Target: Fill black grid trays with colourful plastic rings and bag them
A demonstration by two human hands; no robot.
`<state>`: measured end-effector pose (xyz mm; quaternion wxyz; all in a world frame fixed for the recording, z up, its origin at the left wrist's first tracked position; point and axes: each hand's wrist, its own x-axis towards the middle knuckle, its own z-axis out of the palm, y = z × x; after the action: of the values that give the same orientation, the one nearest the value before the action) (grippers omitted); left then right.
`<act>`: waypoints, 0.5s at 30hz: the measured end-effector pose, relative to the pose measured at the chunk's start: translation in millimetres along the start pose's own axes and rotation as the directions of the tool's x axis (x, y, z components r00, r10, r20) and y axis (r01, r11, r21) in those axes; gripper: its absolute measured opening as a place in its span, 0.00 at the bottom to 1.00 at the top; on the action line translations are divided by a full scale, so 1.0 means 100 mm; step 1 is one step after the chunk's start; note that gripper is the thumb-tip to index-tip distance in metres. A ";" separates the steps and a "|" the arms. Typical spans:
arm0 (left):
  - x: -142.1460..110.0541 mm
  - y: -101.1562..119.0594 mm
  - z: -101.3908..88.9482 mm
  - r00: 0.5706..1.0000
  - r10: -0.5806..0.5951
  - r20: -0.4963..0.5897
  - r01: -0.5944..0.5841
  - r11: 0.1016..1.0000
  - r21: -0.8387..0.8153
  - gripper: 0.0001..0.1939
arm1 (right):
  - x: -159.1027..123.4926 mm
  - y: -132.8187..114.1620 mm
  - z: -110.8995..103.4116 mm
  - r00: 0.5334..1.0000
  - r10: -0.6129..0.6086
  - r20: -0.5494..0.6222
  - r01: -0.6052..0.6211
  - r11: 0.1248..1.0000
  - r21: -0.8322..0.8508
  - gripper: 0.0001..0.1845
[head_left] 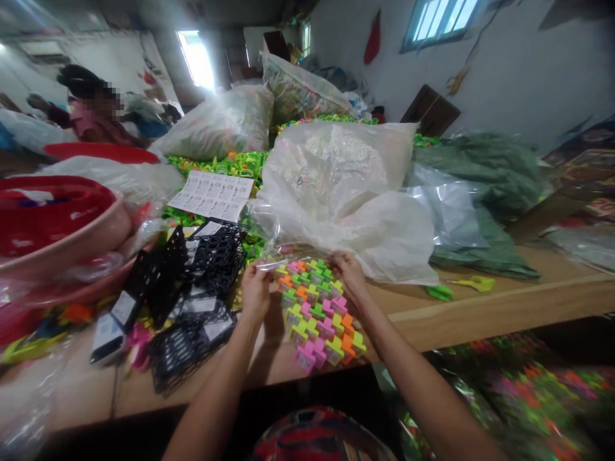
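At the table's front edge, small plastic pieces in pink, yellow, green and orange lie in close rows. Clear plastic film, which looks like a bag, shows at their far edge. My left hand is closed on this film at the far left corner. My right hand pinches at the far right corner, beside the green pieces; its fingertips are partly hidden. Left of my left hand lie black perforated plastic trays, some with white labels. Behind my hands rests a large translucent white bag.
Pink and red basins stand at the left. A printed label sheet lies on a heap of green pieces. Yellow-handled scissors and a green sack are at the right. Another person is at the far left.
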<state>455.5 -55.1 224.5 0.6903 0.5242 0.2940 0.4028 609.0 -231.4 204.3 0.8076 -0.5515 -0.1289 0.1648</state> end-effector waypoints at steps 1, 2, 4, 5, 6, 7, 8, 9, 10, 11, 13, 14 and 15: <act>-0.05 0.00 0.00 1.000 0.030 0.003 -0.030 0.999 0.029 0.12 | -0.06 0.03 -0.03 1.000 -0.015 0.006 0.015 0.996 -0.089 0.20; -0.11 -0.02 0.00 0.998 0.059 0.006 -0.060 0.996 0.067 0.13 | -0.13 0.06 -0.06 0.999 -0.035 0.017 0.038 0.984 -0.172 0.20; -0.25 -0.06 -0.03 0.994 0.105 0.015 -0.106 0.981 0.165 0.14 | -0.26 0.11 -0.15 0.995 -0.074 0.064 0.089 0.954 -0.287 0.20; -0.33 -0.10 -0.06 0.992 0.122 0.020 -0.123 0.968 0.217 0.14 | -0.33 0.14 -0.20 0.993 -0.081 0.091 0.106 0.941 -0.320 0.20; -0.40 -0.14 -0.09 0.990 0.136 0.027 -0.138 0.954 0.267 0.15 | -0.39 0.15 -0.24 0.990 -0.078 0.118 0.114 0.931 -0.347 0.19; -0.47 -0.17 -0.12 0.989 0.145 0.039 -0.150 0.937 0.315 0.16 | -0.46 0.16 -0.29 0.986 -0.070 0.148 0.121 0.922 -0.368 0.18; -0.53 -0.21 -0.16 0.987 0.149 0.060 -0.161 0.920 0.358 0.17 | -0.52 0.15 -0.32 0.981 -0.060 0.186 0.129 0.913 -0.387 0.16; -0.58 -0.25 -0.20 0.985 0.145 0.092 -0.170 0.902 0.397 0.17 | -0.57 0.14 -0.34 0.971 -0.051 0.232 0.145 0.901 -0.409 0.14; -0.63 -0.28 -0.24 0.982 0.133 0.136 -0.180 0.884 0.431 0.17 | -0.62 0.11 -0.35 0.959 -0.043 0.281 0.167 0.885 -0.435 0.12; -0.66 -0.30 -0.26 0.976 0.114 0.186 -0.189 0.867 0.461 0.16 | -0.66 0.07 -0.35 0.945 -0.035 0.325 0.190 0.868 -0.458 0.12; -0.70 -0.32 -0.28 0.959 0.068 0.274 -0.206 0.833 0.513 0.12 | -0.70 -0.01 -0.32 0.925 -0.016 0.380 0.215 0.845 -0.489 0.12; -0.71 -0.32 -0.28 0.953 0.046 0.299 -0.208 0.817 0.538 0.10 | -0.70 -0.05 -0.29 0.923 -0.007 0.386 0.213 0.843 -0.495 0.12; -0.70 -0.32 -0.26 0.951 0.029 0.307 -0.206 0.801 0.563 0.10 | -0.69 -0.08 -0.26 0.925 0.001 0.380 0.200 0.848 -0.491 0.13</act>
<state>407.0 -106.9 185.6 0.5020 0.7814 0.2689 0.2550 557.5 -283.8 200.7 0.5969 -0.7012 -0.3456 0.1806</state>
